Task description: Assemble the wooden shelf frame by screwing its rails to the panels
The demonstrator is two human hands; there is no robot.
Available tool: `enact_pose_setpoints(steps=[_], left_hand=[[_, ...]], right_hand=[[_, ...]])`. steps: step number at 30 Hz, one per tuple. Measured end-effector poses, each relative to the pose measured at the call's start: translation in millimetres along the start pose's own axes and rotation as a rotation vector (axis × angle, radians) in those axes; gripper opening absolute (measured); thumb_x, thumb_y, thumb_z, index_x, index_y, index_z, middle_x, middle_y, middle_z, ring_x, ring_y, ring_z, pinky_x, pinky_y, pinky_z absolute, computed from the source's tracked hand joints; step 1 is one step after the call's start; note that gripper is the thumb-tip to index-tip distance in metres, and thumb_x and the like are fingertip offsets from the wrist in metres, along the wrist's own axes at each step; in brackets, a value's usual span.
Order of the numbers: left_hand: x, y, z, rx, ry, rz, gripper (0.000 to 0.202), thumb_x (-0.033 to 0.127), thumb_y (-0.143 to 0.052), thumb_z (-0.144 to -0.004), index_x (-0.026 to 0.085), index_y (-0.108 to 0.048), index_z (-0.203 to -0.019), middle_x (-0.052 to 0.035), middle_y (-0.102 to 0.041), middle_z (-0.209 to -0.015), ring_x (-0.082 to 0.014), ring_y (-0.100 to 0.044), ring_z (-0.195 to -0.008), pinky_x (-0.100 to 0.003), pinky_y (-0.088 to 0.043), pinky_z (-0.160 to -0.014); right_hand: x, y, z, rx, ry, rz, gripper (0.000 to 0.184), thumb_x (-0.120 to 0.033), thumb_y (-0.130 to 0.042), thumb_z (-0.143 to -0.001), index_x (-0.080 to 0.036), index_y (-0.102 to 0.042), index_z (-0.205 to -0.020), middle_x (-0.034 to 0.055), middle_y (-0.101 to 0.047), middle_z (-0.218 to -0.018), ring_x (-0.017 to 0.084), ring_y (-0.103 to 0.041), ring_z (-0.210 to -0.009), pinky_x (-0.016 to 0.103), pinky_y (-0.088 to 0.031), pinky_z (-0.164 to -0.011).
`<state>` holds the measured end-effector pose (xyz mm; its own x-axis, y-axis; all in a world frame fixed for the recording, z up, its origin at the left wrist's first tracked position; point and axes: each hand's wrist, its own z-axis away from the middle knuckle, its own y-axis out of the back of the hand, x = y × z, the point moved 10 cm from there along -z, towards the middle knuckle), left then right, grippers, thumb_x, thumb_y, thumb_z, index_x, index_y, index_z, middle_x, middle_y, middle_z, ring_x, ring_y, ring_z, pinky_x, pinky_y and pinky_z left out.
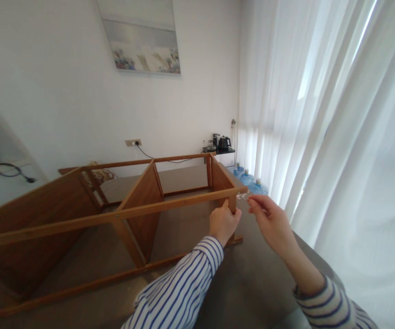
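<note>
A wooden shelf rack [183, 199] lies on its side on a grey-brown table, its shelf boards standing upright between the long rails. My left hand [223, 222] is closed around the short crosspiece at the rack's near right corner, thumb along the wood. To the right of that corner, my right hand [269, 219] pinches a thin metal hex key [244, 198] between thumb and fingertips. The key's far tip points at the end of the upper rail; whether it sits in a screw is too small to tell.
Behind the corner are small white scraps [241, 195] on the table [252, 274]. Blue water bottles [252, 179] stand on the floor by the white curtain [320, 137]. A black kettle [223, 143] is on a low cabinet; a cable runs from the wall socket [133, 142].
</note>
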<state>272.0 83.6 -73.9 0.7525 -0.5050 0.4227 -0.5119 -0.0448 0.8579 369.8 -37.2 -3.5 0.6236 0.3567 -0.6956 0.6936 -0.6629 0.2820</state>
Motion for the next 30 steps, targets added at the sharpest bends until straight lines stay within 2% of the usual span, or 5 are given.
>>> enact_pose_setpoints(steps=[6,13,17,21,30], left_hand=[[-0.5,-0.7,-0.2,0.027,-0.017,0.0,0.033,0.042,-0.041,-0.087,0.021,-0.06,-0.104,-0.0073,-0.071,-0.084,-0.0231,-0.067,-0.082,-0.029,-0.044,-0.071],[0.0,-1.6,-0.8,0.051,-0.035,0.008,0.031,0.04,-0.04,-0.087,0.021,-0.06,-0.102,-0.0068,-0.071,-0.082,-0.0229,-0.067,-0.08,-0.03,-0.044,-0.069],[0.6,-0.7,-0.6,0.048,-0.029,0.005,0.031,0.04,-0.04,-0.087,0.02,-0.06,-0.1,-0.0074,-0.071,-0.081,-0.023,-0.067,-0.079,-0.03,-0.044,-0.069],[-0.4,-1.6,-0.2,0.015,-0.004,0.015,0.033,0.041,-0.041,-0.087,0.021,-0.061,-0.104,-0.0075,-0.071,-0.083,-0.0232,-0.067,-0.082,-0.03,-0.044,-0.071],[2.5,-0.2,2.2,-0.046,0.0,0.011,0.045,0.051,-0.043,-0.086,0.02,-0.059,-0.113,-0.0095,-0.07,-0.093,-0.0244,-0.066,-0.089,-0.03,-0.043,-0.072]], right_hand=[[-47.6,-5.0,17.5,-0.042,0.634,0.72,0.022,-0.022,-0.051,-0.09,-0.02,-0.061,-0.109,0.0082,-0.066,-0.108,0.021,-0.061,-0.092,0.034,-0.048,-0.076],[-52.1,-13.6,27.0,-0.14,0.743,0.951,0.03,-0.014,-0.05,-0.088,-0.015,-0.057,-0.117,0.0104,-0.065,-0.114,0.022,-0.061,-0.091,0.034,-0.047,-0.074],[-50.5,-11.4,19.4,-0.119,0.622,0.872,0.023,-0.017,-0.048,-0.09,-0.017,-0.061,-0.109,0.008,-0.07,-0.097,0.02,-0.064,-0.082,0.03,-0.046,-0.068],[-32.3,-9.0,7.0,-0.142,0.301,0.625,0.025,-0.026,-0.043,-0.092,-0.02,-0.059,-0.111,0.007,-0.072,-0.09,0.019,-0.066,-0.075,0.029,-0.047,-0.064],[10.2,-29.7,6.0,-0.185,-0.332,-0.382,0.025,-0.038,-0.056,-0.084,-0.019,-0.057,-0.1,0.0051,-0.071,-0.08,0.014,-0.061,-0.062,0.025,-0.043,-0.053]])
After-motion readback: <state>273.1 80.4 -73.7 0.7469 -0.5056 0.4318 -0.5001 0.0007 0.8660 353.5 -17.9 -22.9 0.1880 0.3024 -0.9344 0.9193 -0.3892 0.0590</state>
